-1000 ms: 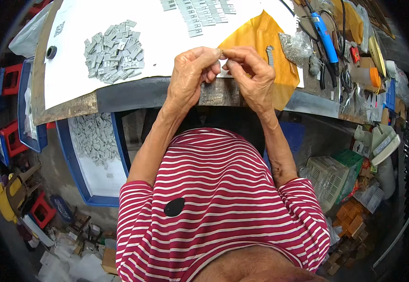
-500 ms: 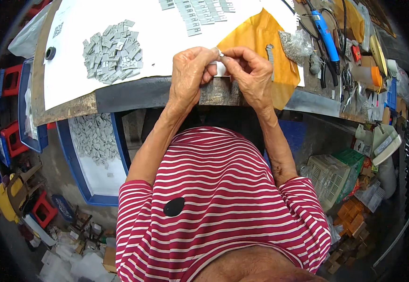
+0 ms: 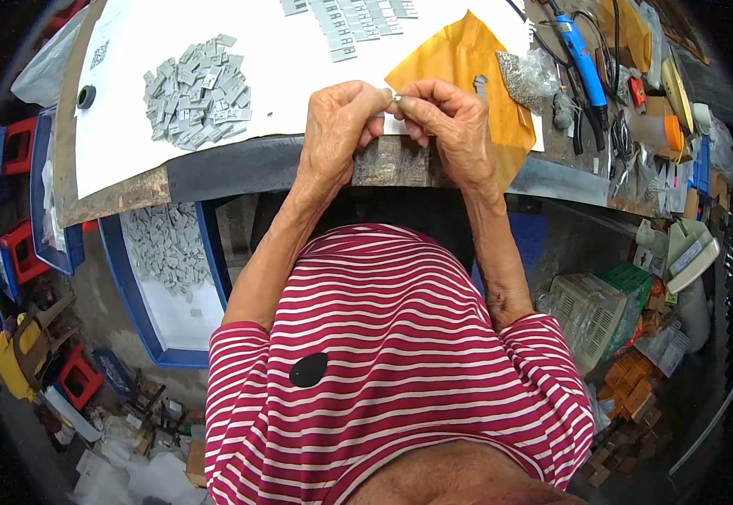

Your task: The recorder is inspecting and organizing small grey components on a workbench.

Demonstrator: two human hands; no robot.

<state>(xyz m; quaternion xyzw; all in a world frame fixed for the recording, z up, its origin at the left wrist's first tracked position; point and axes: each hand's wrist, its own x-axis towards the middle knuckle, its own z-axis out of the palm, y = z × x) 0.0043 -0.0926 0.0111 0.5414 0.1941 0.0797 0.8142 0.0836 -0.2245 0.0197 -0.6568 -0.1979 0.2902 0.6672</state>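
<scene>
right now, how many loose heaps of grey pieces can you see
2. One grey heap is on the white sheet, left of the left hand; the other heap is in the blue tray, lower down. Others may be hidden.

tile pile (image 3: 198, 93) left on sheet (image 3: 274, 50) | tool (image 3: 581, 63) right | tray (image 3: 174, 324) below tabletop (image 3: 400, 164) (partly underneath, seemingly)

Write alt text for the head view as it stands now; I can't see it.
The left hand and right hand pinch a tiny part between their fingertips, near the table edge. A pile of grey pieces lies leftward on white paper; an orange sheet and blue tool lie rightward.
</scene>
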